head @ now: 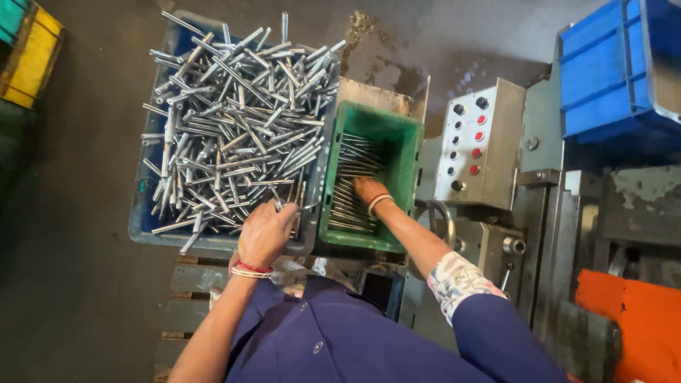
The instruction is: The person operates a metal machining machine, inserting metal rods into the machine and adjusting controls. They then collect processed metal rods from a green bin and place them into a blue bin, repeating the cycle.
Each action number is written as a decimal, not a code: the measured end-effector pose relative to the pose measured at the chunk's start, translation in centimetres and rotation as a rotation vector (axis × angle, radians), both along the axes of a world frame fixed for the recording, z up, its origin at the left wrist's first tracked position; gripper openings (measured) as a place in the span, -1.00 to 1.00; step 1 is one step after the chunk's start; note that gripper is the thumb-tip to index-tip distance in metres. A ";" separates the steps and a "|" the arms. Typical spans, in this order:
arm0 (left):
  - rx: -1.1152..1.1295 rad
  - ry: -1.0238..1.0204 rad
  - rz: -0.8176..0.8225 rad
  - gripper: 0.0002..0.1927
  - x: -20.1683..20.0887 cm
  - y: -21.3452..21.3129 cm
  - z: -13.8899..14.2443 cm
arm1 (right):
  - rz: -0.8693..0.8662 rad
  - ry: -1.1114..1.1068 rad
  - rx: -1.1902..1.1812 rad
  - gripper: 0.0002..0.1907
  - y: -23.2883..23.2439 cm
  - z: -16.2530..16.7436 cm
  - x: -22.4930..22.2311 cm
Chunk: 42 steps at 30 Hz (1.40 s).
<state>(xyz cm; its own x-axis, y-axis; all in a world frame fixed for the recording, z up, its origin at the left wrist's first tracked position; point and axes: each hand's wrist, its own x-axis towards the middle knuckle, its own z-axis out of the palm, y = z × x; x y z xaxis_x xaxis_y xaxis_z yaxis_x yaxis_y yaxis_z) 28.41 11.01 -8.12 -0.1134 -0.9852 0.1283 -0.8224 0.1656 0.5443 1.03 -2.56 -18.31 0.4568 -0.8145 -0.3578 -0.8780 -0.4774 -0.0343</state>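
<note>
Looking down from the head view, my left hand rests at the near edge of the blue crate, which is heaped with loose steel pins lying in every direction. Its fingers are curled narrow into the heap and touch the nearest pins; I cannot tell if one is gripped. My right hand reaches down into the green bin just beside the crate, fingers pointed down among the pins stacked in rows there; their spread is hidden. A grey control box with red buttons stands to the right, a blue tub beyond it.
</note>
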 end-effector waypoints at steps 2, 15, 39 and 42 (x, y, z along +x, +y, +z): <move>0.000 0.004 -0.001 -0.87 0.0 0.1 0.0 | -0.011 -0.072 0.016 -0.80 0.0 0.2 0.2; -0.039 0.005 -0.010 -0.88 -0.8 0.5 0.0 | -0.070 -0.165 0.029 -0.79 -0.6 0.8 0.3; -0.035 0.028 0.004 -0.87 -0.6 0.6 0.3 | -0.750 -0.062 -0.090 -0.65 2.9 0.2 0.9; 0.040 -0.007 -0.011 -0.86 -0.4 0.7 0.4 | -1.002 0.023 0.338 -0.45 3.1 0.2 1.5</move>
<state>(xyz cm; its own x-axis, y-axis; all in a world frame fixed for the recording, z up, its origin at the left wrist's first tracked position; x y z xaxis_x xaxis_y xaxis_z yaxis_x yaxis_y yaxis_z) 28.05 11.74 -7.73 -0.1253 -0.9882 0.0878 -0.8243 0.1530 0.5451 2.52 0.50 -18.11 -0.3791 -0.6719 -0.6363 -0.8675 0.4974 -0.0085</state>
